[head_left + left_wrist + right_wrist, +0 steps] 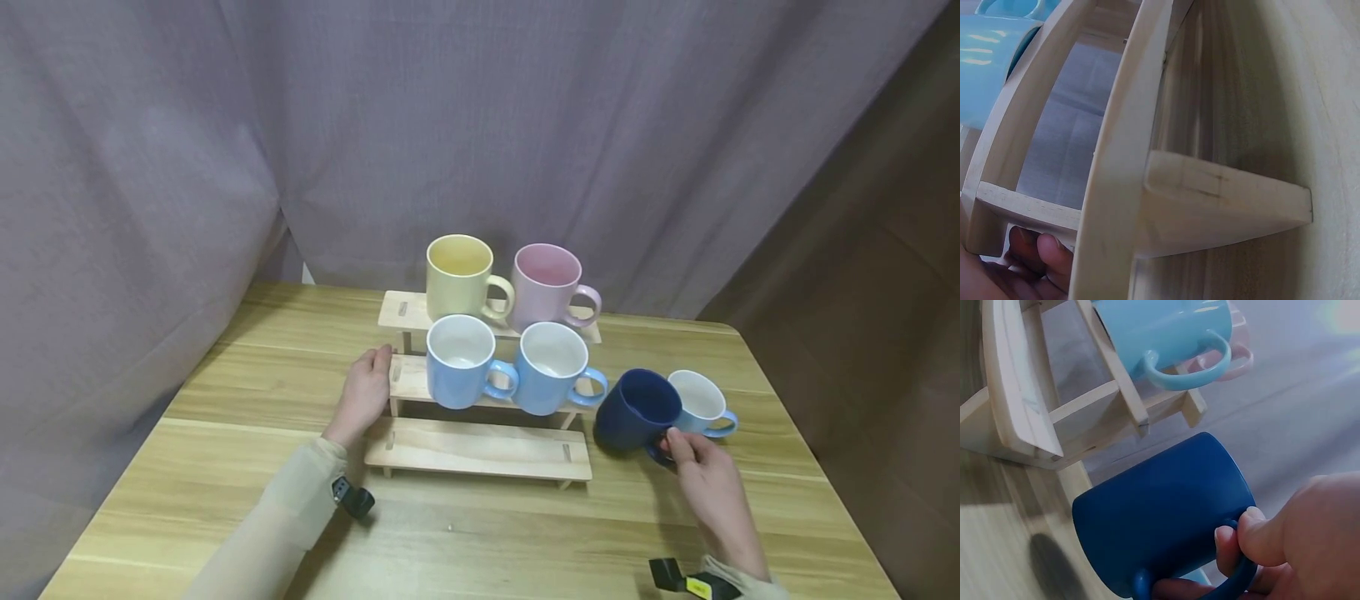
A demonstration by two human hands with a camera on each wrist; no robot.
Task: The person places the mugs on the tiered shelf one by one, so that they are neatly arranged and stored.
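Note:
A dark blue mug [628,414] is tilted to the right of the wooden rack, and my right hand [708,483] grips it by its handle. In the right wrist view, the thumb and fingers wrap the handle of this mug [1166,512], and its shadow falls on the table apart from it. My left hand [364,393] holds the left end of the three-step wooden rack [480,447] at the middle step. Curled fingers [1055,256] show behind the rack's side in the left wrist view. Two light blue mugs [459,367] [550,375] stand on the middle step.
The top step bears a yellow mug [453,287] and a pink mug [542,296]. Another light blue mug [699,402] stands on the table behind the dark blue one, partly hidden. The bottom step holds no mug. Grey curtains [480,125] hang behind the wooden table [480,542].

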